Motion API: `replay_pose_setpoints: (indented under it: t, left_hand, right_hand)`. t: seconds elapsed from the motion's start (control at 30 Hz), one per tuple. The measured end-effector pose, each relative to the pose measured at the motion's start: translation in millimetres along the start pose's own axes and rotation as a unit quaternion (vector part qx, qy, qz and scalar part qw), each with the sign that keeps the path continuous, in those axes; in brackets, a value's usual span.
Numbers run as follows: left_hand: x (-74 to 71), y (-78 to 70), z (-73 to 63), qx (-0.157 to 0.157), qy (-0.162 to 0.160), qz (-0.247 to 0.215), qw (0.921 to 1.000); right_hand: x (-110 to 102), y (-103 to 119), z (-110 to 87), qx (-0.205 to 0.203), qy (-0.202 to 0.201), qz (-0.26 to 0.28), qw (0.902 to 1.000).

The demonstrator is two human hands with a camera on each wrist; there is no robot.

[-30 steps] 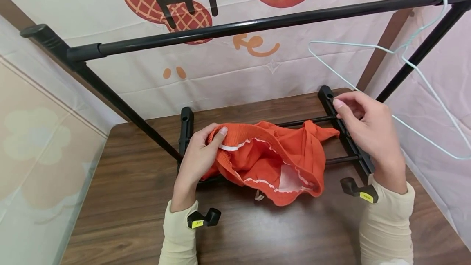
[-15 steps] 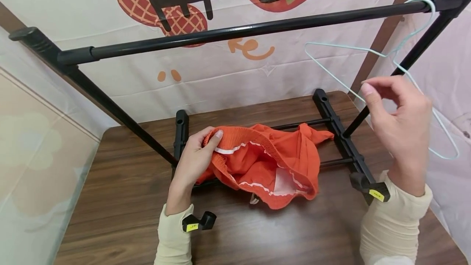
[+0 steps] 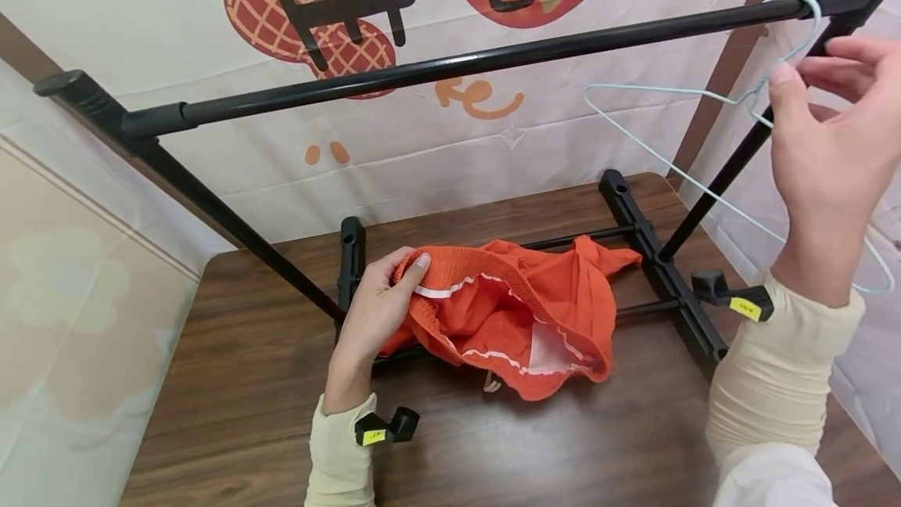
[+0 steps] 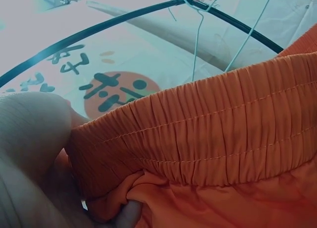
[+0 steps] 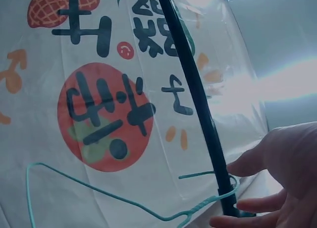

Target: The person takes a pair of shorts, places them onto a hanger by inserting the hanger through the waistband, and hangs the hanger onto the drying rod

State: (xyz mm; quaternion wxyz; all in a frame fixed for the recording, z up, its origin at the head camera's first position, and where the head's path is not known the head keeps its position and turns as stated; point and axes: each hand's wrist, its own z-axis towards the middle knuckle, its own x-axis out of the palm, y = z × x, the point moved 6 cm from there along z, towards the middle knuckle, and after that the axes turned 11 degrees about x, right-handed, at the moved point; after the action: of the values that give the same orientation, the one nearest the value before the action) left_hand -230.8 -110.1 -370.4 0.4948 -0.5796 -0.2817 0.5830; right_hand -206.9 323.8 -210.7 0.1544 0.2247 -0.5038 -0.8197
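Orange garment (image 3: 486,323) lies over the lower bars (image 3: 651,308), your left hand (image 3: 376,303) pinching its waistband (image 3: 461,263), likely to keep the opening spread. Your right hand (image 3: 836,155), well apart, has thumb and fingers parted beside the hanger (image 3: 655,90), whose hook (image 3: 818,16) over the rail (image 3: 493,61) bears it; whether you touch it can't be told.

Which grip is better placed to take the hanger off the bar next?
Right, I'd say: the right grip is close to the hanger near the bar's end; the left grip is farther off, holding the garment.
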Motion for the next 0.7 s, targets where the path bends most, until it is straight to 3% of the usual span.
replay_pose_setpoints:
  t: [0.17, 0.3, 0.53, 0.7]
  left_hand:
    - [2.6, 2.9, 1.0, -0.004, 0.008, 0.000, 1.0000]
    - [4.4, 5.0, 2.5, -0.003, 0.012, -0.003, 0.9999]
    - [5.1, 2.5, 2.1, 0.002, 0.017, 0.000, 0.9998]
    - [5.2, 1.0, 0.4, 0.001, 0.021, 0.005, 0.9998]
  right_hand:
    - [11.2, -5.2, 17.1, 0.031, 0.049, -0.003, 0.9983]
    - [21.4, -5.9, 30.6, 0.040, 0.109, -0.052, 0.9918]
    - [45.8, -10.2, 45.0, 0.067, 0.261, -0.120, 0.9554]
    - [56.6, -11.9, 47.8, 0.079, 0.301, -0.134, 0.9408]
